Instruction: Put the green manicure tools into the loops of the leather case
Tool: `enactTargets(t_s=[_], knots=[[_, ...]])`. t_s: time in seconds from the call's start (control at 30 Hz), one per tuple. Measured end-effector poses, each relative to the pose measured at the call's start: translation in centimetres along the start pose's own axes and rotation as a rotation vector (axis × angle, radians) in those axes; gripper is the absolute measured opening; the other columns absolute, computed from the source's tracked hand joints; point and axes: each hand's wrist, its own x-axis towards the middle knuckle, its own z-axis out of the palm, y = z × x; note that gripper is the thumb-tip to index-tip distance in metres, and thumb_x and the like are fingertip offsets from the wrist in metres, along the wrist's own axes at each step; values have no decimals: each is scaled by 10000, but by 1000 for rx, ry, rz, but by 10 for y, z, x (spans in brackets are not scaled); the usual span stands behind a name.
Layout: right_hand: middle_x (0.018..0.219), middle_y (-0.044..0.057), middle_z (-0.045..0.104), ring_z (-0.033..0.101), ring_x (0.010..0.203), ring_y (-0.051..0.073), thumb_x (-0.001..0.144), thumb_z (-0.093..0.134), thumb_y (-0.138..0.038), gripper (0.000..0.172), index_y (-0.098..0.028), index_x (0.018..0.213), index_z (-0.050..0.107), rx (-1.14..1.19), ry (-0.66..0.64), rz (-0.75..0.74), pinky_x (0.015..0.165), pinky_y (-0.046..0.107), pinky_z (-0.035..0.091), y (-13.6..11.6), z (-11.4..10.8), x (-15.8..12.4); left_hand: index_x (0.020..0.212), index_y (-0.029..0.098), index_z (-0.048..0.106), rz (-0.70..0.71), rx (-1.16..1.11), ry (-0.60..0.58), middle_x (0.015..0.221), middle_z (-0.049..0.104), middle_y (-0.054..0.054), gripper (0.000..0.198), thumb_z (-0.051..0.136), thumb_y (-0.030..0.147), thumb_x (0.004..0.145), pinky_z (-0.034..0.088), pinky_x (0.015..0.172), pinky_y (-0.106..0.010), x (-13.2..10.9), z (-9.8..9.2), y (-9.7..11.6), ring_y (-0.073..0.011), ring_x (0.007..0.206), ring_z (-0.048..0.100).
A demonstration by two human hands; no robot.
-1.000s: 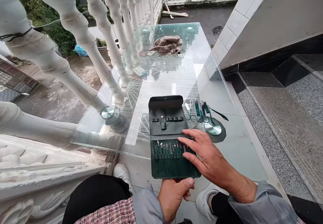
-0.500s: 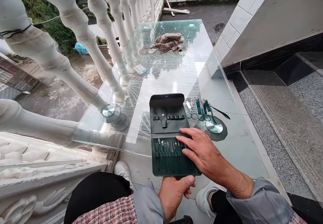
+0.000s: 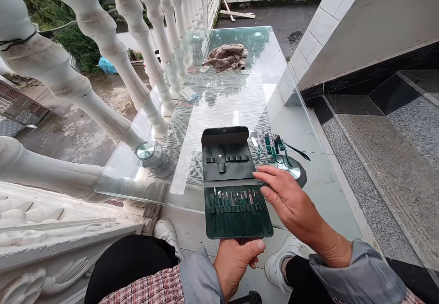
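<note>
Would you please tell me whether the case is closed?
No, the case is open, with slim tools showing in its near half.

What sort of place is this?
Probably a house's porch or terrace: a white balustrade looks onto greenery, stone-look steps lie at the right, and a glass table stands between.

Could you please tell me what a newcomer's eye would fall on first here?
Probably the open, dark green case at the near edge of the glass table, its near half lined with slim tools, between the left hand at its near edge and the open right hand by its right side. Next, perhaps, the clippers and scissors just right of it, then the crumpled brown cloth toward the table's far end.
</note>
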Motion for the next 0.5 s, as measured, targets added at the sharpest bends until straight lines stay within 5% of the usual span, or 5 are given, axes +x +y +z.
enactTargets(t_s=[0.23,0.5], knots=[[1124,63,606,529,1091,202,903,442,-289,236,-231,1073,596,-31,120,110,970,407,417,10,-4,-2,678,143,581,-18,19,13,631,558,-16,357,660,489,633,326,443,-228,4,1,-6,-93,495,424],[1211,85,558,478,1168,242,820,563,-297,333,-231,1147,560,-52,-24,50,984,441,409,2,0,-7,680,118,604,-31,-2,5,620,568,-32,430,625,546,640,325,434,-232,7,10,-10,-98,494,435]])
